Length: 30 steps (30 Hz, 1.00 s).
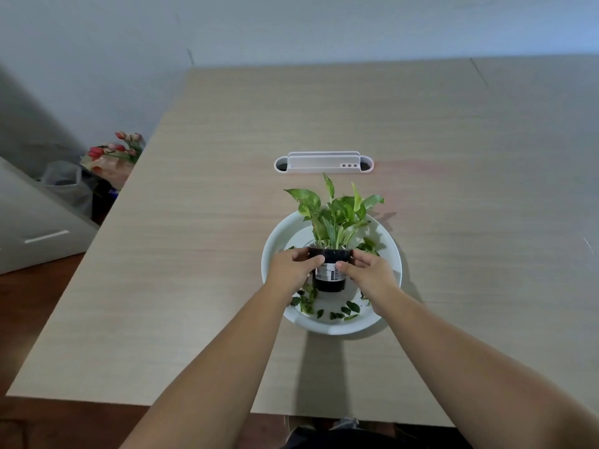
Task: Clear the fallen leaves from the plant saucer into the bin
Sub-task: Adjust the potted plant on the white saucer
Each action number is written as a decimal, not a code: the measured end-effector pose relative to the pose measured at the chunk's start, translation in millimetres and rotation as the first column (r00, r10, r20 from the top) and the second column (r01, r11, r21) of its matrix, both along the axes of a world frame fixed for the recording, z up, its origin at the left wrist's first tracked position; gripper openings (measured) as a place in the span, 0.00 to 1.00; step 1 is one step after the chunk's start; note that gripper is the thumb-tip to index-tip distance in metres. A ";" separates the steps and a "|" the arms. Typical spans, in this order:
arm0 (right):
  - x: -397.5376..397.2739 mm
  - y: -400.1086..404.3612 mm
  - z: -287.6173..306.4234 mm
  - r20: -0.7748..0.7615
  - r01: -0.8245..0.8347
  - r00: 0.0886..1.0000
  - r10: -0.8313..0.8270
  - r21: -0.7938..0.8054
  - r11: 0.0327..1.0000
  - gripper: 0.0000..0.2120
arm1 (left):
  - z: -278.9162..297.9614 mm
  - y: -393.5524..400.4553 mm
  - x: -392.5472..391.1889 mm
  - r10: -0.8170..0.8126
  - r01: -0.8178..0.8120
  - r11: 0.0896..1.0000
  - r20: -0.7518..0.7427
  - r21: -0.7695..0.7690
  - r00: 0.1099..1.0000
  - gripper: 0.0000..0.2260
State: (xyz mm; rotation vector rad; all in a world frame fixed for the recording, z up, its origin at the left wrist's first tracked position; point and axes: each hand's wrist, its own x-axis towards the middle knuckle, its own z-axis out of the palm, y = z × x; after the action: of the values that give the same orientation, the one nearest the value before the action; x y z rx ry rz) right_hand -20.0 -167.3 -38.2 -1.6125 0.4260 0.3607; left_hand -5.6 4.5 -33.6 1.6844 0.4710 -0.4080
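Observation:
A small black plant pot [330,280] with a white label and green leafy stems stands in a round white saucer [330,327] on the table. My left hand [290,270] grips the pot's left side and my right hand [368,275] grips its right side, thumbs near the rim. Several fallen green leaves [346,309] lie scattered on the saucer floor, mostly in front of the pot, with a few more leaves at the right [368,246]. Whether the pot is lifted off the saucer is unclear.
A white cable-slot insert [324,163] sits in the wooden table [194,254] behind the plant. On the floor to the left stand a bin with a clear bag [66,183] and a bunch of red tulips [113,153]. A grey cabinet [32,228] is at far left.

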 end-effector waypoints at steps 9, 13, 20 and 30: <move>8.7 5.9 13.4 0.186 0.017 0.982 -0.014 -0.015 1.000 0.20 | 9.0 1.3 4.6 0.067 -0.054 0.994 0.145 -0.094 0.987 0.19; 17.4 6.2 13.6 0.218 0.029 0.976 -0.024 -0.020 0.999 0.23 | 9.8 -1.8 11.6 0.084 -0.064 0.991 0.177 -0.115 0.981 0.17; 32.0 5.5 7.3 0.153 0.049 0.988 -0.026 -0.151 0.987 0.24 | 2.4 -6.5 25.8 0.073 -0.053 0.994 0.217 -0.097 0.973 0.22; 38.5 7.0 -0.5 0.122 0.075 0.991 -0.049 -0.225 0.971 0.19 | -9.2 -6.2 35.8 0.050 -0.043 0.998 0.257 -0.035 0.965 0.23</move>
State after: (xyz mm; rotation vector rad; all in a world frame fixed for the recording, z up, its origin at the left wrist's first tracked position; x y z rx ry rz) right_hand 18.5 -160.3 -38.7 -1.8305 0.4407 0.1731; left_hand 30.2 -1.8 -42.8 1.6666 0.3099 -0.1567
